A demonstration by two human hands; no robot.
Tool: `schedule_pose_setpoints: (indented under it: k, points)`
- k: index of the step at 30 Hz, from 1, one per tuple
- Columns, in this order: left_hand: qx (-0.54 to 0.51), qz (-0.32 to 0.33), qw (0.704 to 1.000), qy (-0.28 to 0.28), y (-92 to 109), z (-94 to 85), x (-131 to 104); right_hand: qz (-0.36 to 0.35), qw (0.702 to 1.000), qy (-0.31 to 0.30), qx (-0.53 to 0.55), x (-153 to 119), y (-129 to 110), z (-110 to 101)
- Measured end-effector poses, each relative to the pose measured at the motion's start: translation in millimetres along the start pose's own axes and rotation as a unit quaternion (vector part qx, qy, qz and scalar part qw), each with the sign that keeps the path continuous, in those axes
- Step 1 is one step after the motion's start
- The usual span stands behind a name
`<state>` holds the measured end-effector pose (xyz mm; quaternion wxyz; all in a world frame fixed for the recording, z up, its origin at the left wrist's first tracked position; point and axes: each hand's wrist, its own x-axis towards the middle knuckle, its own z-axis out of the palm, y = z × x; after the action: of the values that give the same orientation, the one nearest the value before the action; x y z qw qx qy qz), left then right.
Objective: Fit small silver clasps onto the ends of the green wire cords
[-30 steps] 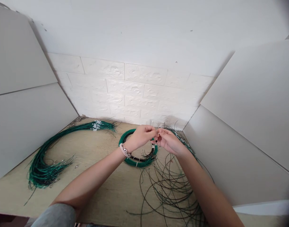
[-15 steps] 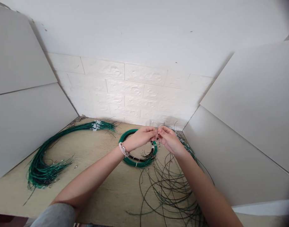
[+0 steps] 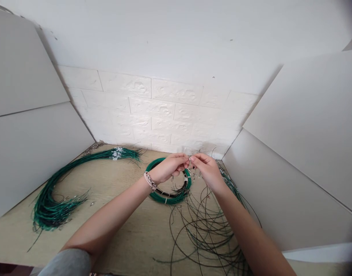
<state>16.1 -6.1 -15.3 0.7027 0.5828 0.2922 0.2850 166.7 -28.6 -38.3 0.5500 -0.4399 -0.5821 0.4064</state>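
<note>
My left hand, with a bracelet at the wrist, is closed in a pinch. Facing it, my right hand pinches too, its fingertips almost touching the left ones. A tiny pale piece shows between the fingertips, too small to name. Below and behind the left hand lies a round coil of green and dark wire, bound with light ties. Under the right forearm spreads a loose tangle of thin dark green wires. More green strands with pale tags lie behind the right forearm, partly hidden.
A curved bundle of green wires with white tags lies at the left on the table. Near it is a small metal piece. Grey panels flank the table, and a white brick-patterned wall closes the back.
Both hands stay together in front of the coil. The fingers have shifted slightly, and the tips have drawn a little apart. The wires lie as before.
</note>
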Motion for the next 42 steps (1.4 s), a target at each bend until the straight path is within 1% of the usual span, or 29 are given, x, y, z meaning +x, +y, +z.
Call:
schedule_pose_setpoints:
  k: [3, 5, 9, 11, 15, 17, 19, 23, 25, 27, 29, 33, 35, 36, 38, 40, 41, 42]
  points:
    - [-0.021, -0.003, 1.0, -0.01, -0.4, -1.1, -0.2, -0.038, 0.998, 0.014, -0.055, -3.5, -5.9, 2.2]
    - [-0.04, 0.0, 0.999, -0.019, -1.1, -2.1, -0.2, -0.081, 0.99, 0.022, -0.109, -6.1, -7.9, 3.7]
    - [-0.075, -0.007, 0.997, -0.033, -1.4, -3.6, -0.1, -0.178, 0.955, 0.031, -0.236, -9.5, -10.2, 4.3]
    - [-0.079, -0.013, 0.996, -0.033, -1.0, -3.4, -0.1, -0.199, 0.942, 0.031, -0.267, -9.6, -11.2, 3.6]
    - [-0.07, -0.021, 0.997, -0.03, 0.6, -1.4, -0.4, -0.212, 0.933, 0.026, -0.289, -8.2, -11.5, 2.3]
    - [-0.062, -0.024, 0.997, -0.031, 1.2, -0.3, -0.7, -0.228, 0.924, 0.028, -0.307, -7.8, -10.5, 2.0]
    - [-0.049, -0.023, 0.998, -0.033, 1.5, 0.5, -1.1, -0.253, 0.904, 0.031, -0.342, -7.8, -8.9, 1.5]
    - [-0.043, -0.007, 0.999, -0.031, 1.4, 0.8, -1.7, -0.295, 0.85, 0.055, -0.434, -8.8, -5.8, -0.6]
    - [-0.051, -0.003, 0.998, -0.03, 1.2, 0.5, -1.8, -0.309, 0.828, 0.067, -0.463, -9.5, -4.7, -1.4]
    - [-0.061, -0.001, 0.998, -0.033, 0.9, 0.2, -1.7, -0.319, 0.814, 0.07, -0.481, -9.7, -4.0, -1.7]
    - [-0.072, 0.003, 0.997, -0.037, 0.5, 0.2, -1.4, -0.323, 0.807, 0.071, -0.489, -9.3, -3.6, -1.7]
    - [-0.096, -0.003, 0.995, -0.032, -0.2, 1.6, -0.9, -0.315, 0.814, 0.071, -0.483, -7.7, -2.7, -1.5]
    - [-0.11, -0.011, 0.993, -0.03, -0.5, 2.1, -0.5, -0.311, 0.826, 0.067, -0.466, -8.0, -1.9, -0.2]
    - [-0.117, -0.012, 0.993, -0.029, -0.7, 2.1, -0.2, -0.308, 0.836, 0.073, -0.448, -8.6, -1.6, 1.1]
    - [-0.132, -0.009, 0.991, -0.022, -1.5, 1.8, 0.7, -0.29, 0.868, 0.111, -0.388, -10.8, -1.0, 5.1]
    - [-0.153, 0.003, 0.988, -0.003, -2.8, 1.5, 1.9, -0.246, 0.904, 0.147, -0.317, -13.4, -0.8, 10.4]
    - [-0.163, 0.013, 0.987, 0.009, -3.8, 1.6, 2.6, -0.218, 0.921, 0.147, -0.288, -14.5, -0.6, 13.1]
    - [-0.171, 0.024, 0.985, 0.021, -4.8, 1.9, 3.3, -0.189, 0.936, 0.132, -0.266, -15.2, -0.4, 15.7]
